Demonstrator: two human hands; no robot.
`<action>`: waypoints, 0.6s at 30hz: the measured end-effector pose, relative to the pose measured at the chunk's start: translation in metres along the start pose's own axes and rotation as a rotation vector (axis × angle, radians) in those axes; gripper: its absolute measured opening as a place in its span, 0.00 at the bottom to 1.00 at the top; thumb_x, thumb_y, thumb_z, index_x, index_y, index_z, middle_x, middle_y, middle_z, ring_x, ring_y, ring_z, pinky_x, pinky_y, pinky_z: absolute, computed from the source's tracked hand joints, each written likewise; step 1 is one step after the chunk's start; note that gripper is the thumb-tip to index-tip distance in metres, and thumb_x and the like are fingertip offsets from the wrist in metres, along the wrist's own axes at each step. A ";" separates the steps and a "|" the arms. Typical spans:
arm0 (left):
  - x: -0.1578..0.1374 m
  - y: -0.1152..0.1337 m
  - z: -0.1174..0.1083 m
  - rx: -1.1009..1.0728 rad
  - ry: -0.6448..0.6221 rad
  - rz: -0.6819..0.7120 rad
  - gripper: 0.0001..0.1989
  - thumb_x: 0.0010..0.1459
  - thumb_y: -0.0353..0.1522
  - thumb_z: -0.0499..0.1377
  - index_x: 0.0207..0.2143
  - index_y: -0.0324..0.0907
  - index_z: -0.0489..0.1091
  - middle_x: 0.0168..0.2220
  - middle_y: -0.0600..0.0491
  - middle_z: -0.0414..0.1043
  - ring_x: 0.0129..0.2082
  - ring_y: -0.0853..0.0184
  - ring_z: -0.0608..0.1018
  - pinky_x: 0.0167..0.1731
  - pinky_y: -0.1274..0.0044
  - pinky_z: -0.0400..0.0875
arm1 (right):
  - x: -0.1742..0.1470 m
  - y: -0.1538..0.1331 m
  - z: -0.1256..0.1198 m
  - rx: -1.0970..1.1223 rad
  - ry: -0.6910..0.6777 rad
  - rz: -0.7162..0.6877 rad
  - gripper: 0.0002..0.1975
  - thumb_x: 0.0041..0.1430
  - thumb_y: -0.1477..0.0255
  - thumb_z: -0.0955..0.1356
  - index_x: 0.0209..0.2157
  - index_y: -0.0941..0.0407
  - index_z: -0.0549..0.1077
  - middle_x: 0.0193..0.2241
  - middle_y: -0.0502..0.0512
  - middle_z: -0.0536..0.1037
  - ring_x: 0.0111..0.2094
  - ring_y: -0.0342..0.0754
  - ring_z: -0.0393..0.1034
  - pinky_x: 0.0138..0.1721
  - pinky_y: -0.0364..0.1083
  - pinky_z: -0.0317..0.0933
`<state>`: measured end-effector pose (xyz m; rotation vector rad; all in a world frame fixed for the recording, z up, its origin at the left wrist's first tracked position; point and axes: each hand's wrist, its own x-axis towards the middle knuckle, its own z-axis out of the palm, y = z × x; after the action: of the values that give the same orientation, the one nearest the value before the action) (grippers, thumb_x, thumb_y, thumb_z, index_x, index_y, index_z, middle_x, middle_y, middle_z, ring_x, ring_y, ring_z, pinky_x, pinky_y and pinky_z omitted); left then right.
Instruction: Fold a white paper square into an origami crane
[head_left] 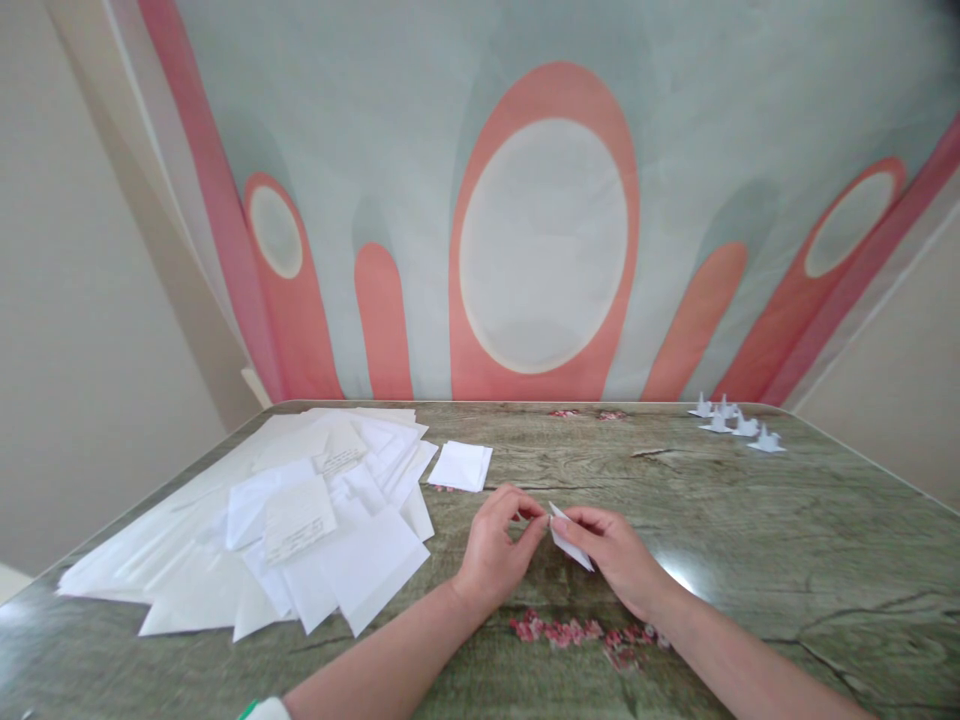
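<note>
The folded paper [574, 546], cranes [766, 441], stack [459, 467] and sheets [384, 562] are white, two slips [300, 512] bearing dark marks. The table [750, 560] has grey-brown wood grain with pink blossoms [559, 632]; the backdrop [420, 120] is pale grey-green with coral arches [382, 320] and whitish ovals [544, 245].

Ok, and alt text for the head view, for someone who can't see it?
The right hand holds a small folded white paper, the left hand at its edge, above a wood-grain table. Loose white sheets spread at left, a small stack of paper squares beside them; five folded paper figures stand at far right.
</note>
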<state>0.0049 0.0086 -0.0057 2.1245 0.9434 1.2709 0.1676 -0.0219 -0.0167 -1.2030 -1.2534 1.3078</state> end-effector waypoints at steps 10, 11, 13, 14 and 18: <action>-0.003 0.004 0.001 0.034 0.026 0.033 0.03 0.55 0.27 0.55 0.27 0.40 0.65 0.29 0.52 0.66 0.33 0.68 0.69 0.34 0.76 0.65 | 0.000 0.000 0.000 0.050 0.015 0.010 0.17 0.48 0.58 0.69 0.28 0.59 0.76 0.19 0.47 0.67 0.22 0.41 0.54 0.24 0.41 0.47; -0.003 0.004 0.001 0.030 0.027 0.035 0.03 0.55 0.27 0.55 0.28 0.40 0.65 0.29 0.52 0.66 0.33 0.68 0.69 0.34 0.76 0.65 | 0.000 0.000 0.000 0.052 0.015 0.012 0.17 0.48 0.57 0.69 0.28 0.59 0.76 0.19 0.47 0.67 0.22 0.41 0.54 0.24 0.41 0.47; -0.003 0.004 0.001 0.014 0.019 0.038 0.03 0.55 0.27 0.55 0.28 0.40 0.65 0.29 0.52 0.66 0.32 0.68 0.69 0.34 0.77 0.65 | 0.000 0.000 0.000 0.061 0.016 0.018 0.17 0.47 0.57 0.69 0.27 0.59 0.75 0.18 0.47 0.66 0.22 0.40 0.54 0.23 0.41 0.46; -0.002 0.003 0.000 0.004 0.012 0.039 0.03 0.55 0.27 0.55 0.28 0.40 0.65 0.29 0.52 0.66 0.32 0.68 0.69 0.34 0.77 0.65 | 0.000 0.000 0.000 0.068 0.015 0.022 0.17 0.47 0.57 0.70 0.27 0.59 0.75 0.18 0.47 0.66 0.21 0.40 0.53 0.23 0.41 0.46; -0.001 0.002 0.000 -0.019 0.005 0.051 0.03 0.55 0.27 0.56 0.29 0.40 0.67 0.29 0.52 0.67 0.32 0.68 0.70 0.34 0.77 0.65 | 0.000 0.001 -0.001 0.109 0.003 0.029 0.15 0.48 0.59 0.70 0.27 0.58 0.75 0.18 0.47 0.66 0.21 0.40 0.53 0.23 0.41 0.45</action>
<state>0.0054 0.0066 -0.0051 2.1447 0.8814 1.3055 0.1684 -0.0214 -0.0176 -1.1489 -1.1518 1.3771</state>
